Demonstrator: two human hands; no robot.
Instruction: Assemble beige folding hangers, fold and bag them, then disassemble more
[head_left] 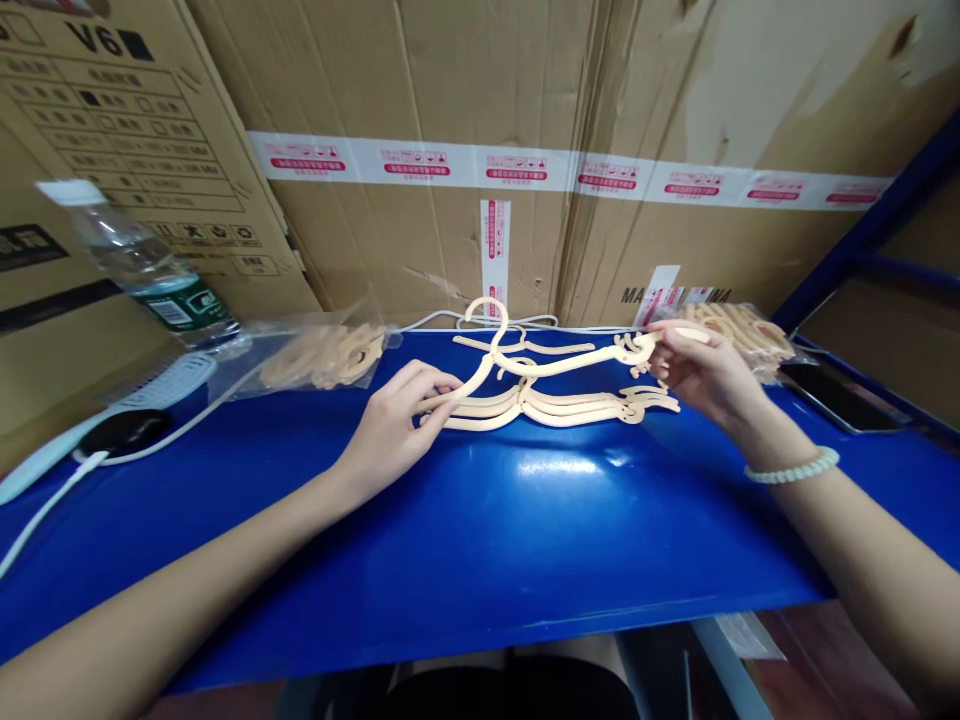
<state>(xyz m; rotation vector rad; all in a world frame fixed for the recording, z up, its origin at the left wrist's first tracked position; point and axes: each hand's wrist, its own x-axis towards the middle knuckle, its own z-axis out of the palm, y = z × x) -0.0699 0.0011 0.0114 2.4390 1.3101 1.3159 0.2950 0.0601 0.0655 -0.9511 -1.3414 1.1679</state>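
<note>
A cream-coloured hanger [559,366] is held up above the table between both hands, its hook pointing upward. My left hand [401,415] pinches its left arm near the end. At the other end, the fingers of my right hand [701,375] are closed on the hanger's right part, by a curled, looped piece. Behind and beneath it, several similar hangers [574,408] lie stacked on the blue table [517,540]. One more hanger [559,348] lies farther back, partly hidden by the held one.
Clear bags of cream pieces lie left [322,355] and right [742,335]. At the left are a water bottle [169,290], a hairbrush [165,380] and a black round device [124,432] on a white cable. A phone [840,395] lies right. Cardboard boxes [420,80] wall the back.
</note>
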